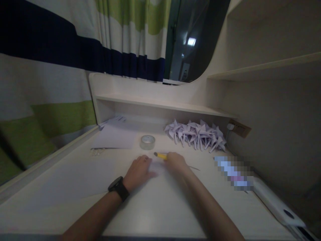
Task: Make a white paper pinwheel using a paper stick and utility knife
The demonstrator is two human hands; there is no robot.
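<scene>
A stack of white paper sheets (116, 135) lies at far left, a clear tape roll (147, 142) beside it. The left hand (138, 172), palm down and holding nothing, should keep pinning its sheet flat. The right hand (176, 161) grips a yellow pencil (160, 155); short, light strokes suit. Folded white paper cranes (197, 134) cluster behind, to the right.

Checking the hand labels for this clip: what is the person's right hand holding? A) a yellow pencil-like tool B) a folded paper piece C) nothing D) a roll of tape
A: the yellow tool juts out from the right hand; the tape roll lies apart.
</scene>
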